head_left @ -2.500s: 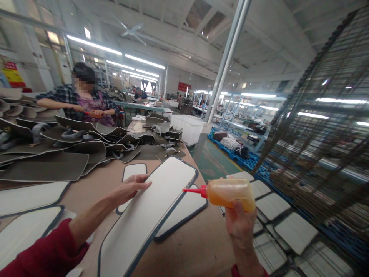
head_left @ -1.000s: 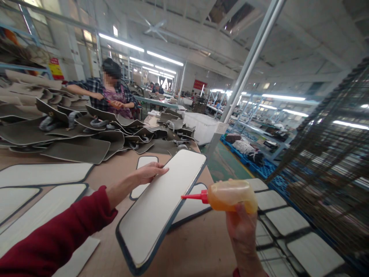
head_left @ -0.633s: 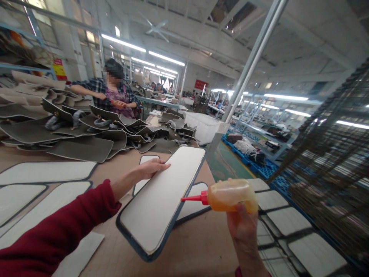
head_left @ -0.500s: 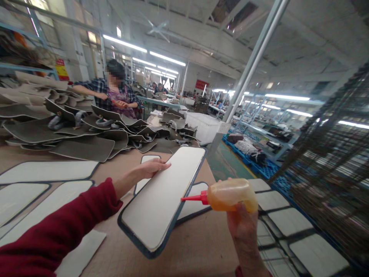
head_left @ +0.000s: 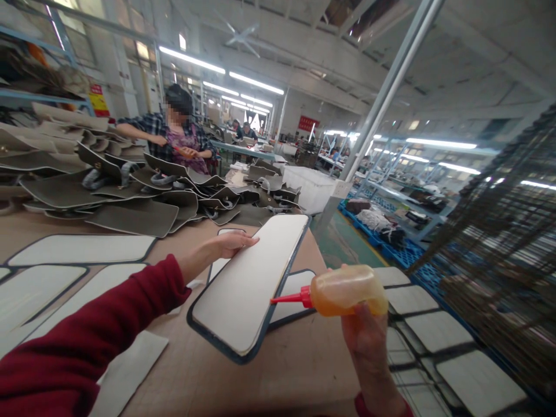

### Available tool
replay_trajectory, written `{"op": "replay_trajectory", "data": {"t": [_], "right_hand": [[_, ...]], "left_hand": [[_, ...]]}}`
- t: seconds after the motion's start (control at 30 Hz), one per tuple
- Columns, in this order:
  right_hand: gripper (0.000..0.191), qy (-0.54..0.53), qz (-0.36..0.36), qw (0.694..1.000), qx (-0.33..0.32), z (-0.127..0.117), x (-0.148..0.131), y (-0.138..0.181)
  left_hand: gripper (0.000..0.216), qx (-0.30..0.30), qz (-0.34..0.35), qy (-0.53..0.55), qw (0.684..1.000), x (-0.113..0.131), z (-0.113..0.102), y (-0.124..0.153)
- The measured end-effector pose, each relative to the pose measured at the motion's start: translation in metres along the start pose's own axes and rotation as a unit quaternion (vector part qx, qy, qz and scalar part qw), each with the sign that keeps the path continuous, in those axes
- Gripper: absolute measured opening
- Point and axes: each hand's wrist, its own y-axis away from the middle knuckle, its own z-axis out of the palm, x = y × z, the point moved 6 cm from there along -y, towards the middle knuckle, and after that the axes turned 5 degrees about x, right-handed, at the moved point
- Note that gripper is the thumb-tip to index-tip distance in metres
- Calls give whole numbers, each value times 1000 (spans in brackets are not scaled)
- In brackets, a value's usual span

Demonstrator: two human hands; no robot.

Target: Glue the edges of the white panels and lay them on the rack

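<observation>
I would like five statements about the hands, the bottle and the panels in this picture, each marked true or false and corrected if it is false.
1. The right hand holds a bottle of amber liquid. True.
2. The bottle's nozzle is blue. False: the nozzle is red.
3. The left hand holds a long white panel with a dark border. True.
4. The bottle stands upright on the table. False: it is held roughly sideways, its nozzle pointing towards the panel's edge.
5. The person's sleeves are green. False: the left sleeve and right sleeve are dark red.
</observation>
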Motion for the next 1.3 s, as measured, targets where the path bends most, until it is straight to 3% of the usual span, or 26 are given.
{"op": "replay_trajectory", "data": {"t": [0.17, 0.33, 0.5, 0.77, 1.1, 1.3], "right_hand": [[51, -13, -7, 999, -31, 2, 0, 3], [48, -15, -4, 999, -38, 3, -1, 5], [48, -10, 1, 1000, -29, -1, 2, 8], [51, 5, 4, 999, -51, -4, 4, 12], [52, -8, 19, 999, -26, -5, 6, 15], [64, 7, 28, 1000, -6, -13, 10, 16]], "left_hand": [[33, 0, 2, 1, 1000, 0, -3, -3], [34, -15, -6, 9, 1000, -1, -5, -5], [27, 20, 0, 4, 1000, -1, -10, -9], [27, 30, -4, 4, 1000, -3, -16, -13], [26, 46, -6, 20, 999, -7, -25, -20], [22, 66, -21, 33, 997, -7, -31, -20]]}}
